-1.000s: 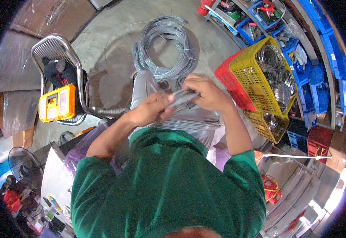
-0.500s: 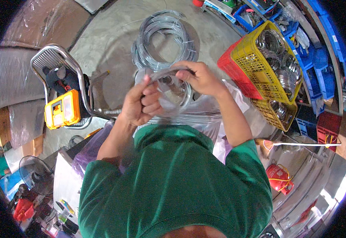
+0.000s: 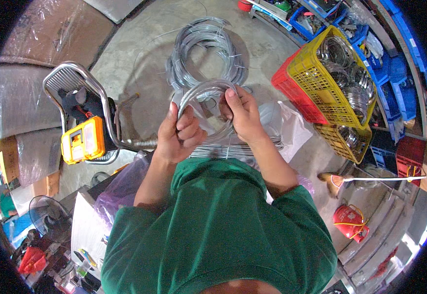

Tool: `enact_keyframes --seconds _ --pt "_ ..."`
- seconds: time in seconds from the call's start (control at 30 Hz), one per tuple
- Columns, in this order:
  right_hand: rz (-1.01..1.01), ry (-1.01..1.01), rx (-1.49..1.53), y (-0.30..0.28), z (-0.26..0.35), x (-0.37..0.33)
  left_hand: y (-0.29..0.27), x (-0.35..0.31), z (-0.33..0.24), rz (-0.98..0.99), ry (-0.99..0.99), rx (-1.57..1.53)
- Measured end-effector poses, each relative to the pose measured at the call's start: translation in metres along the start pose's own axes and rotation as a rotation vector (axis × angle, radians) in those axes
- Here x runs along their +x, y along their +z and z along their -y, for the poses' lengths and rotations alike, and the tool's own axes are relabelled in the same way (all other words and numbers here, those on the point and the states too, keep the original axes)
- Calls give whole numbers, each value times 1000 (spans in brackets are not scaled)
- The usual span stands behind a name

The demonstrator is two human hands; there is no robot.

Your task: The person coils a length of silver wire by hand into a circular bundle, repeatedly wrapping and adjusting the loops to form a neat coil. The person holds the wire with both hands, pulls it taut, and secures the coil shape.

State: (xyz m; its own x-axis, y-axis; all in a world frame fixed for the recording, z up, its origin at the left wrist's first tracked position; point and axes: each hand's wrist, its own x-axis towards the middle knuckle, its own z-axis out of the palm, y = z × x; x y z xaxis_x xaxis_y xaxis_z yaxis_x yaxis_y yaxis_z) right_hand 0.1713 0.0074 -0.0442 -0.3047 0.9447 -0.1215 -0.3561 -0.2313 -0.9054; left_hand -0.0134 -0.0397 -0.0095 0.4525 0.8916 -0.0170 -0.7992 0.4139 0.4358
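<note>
Far left, desk fan (image 3: 49, 215), well below the chrome-framed chair (image 3: 101, 95); chair carries a yellow-orange tool case (image 3: 83, 140) at its near edge, beside a dark bundle (image 3: 76, 107); likely put there to be off the floor (image 3: 262, 54) yet close to the left arm.

Middle: left hand (image 3: 180, 132) is curled like a fist around the left side of a small wire coil (image 3: 198, 89), thumb up; grip looks firm, probably so the loops don't spring apart; coil is up in front of the chest, spanning both hands; seems raised to clear the wire bundle (image 3: 228, 151) lying crosswise just in front of the green shirt (image 3: 218, 210); bundle's support mostly hidden, can't tell what bears it; large wire coil (image 3: 181, 63) lies flat on the floor beyond the hands, presumably because of its bulk; right hand (image 3: 243, 112) grips the small coil's upper right, thumb on the near face, fingers wrapped behind; two-sided hold probably keeps the ring round.

Right: red crate (image 3: 290, 93) against the left side of a yellow crate (image 3: 307, 71); finished-looking coils (image 3: 355, 100) fill the latter toward its rim, likely grouped for containment; second yellow crate (image 3: 338, 147) at its lower corner; blue bins (image 3: 400, 100) line the far right.
</note>
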Motion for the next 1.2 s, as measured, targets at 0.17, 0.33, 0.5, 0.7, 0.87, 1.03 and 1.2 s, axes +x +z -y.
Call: enact_keyframes --seconds 0.17,0.33,0.5,0.7,0.87,1.03,1.2 --pt "20 -53 -105 3 -2 7 7 -8 8 -81 18 231" --pt "82 -466 -685 -29 43 21 12 -16 -10 -94 -8 -35" --pt "129 -642 -995 -50 107 38 19 -31 -3 -208 -316 70" --pt "90 -679 -1124 -57 154 53 18 -35 4 -47 -320 12" --pt "102 -696 -1065 -67 130 65 18 -31 0 -35 -243 -146" --pt "171 -406 -1074 -75 77 59 26 -28 -15 102 -114 -340" --pt "437 -787 -1373 -71 33 47 32 -14 -14 210 -34 -456"
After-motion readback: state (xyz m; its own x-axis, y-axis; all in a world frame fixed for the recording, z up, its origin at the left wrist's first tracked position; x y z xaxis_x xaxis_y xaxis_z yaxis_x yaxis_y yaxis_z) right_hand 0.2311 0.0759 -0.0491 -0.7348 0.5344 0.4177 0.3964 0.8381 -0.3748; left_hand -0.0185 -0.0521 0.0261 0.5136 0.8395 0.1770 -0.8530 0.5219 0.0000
